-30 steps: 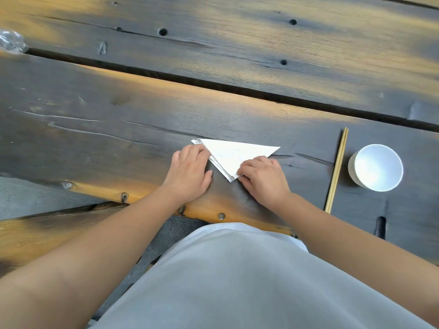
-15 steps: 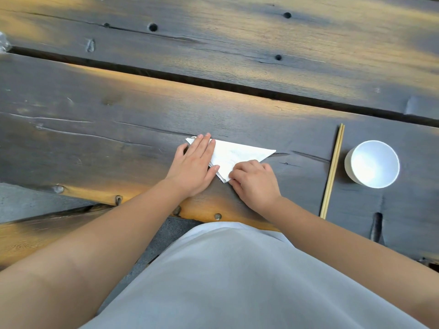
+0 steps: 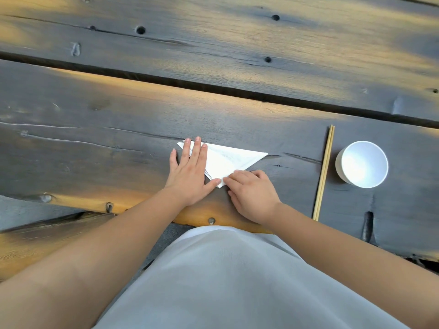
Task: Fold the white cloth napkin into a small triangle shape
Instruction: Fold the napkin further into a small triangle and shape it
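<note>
White cloth napkin (image 3: 231, 160), already a layered triangle, lies on the counter (image 3: 99, 129) before me. My left hand (image 3: 190, 173) presses its left side flat, fingers spread; my right hand (image 3: 251, 192) pinches the near corner. Soft, light, springy: best held at the corners.
</note>
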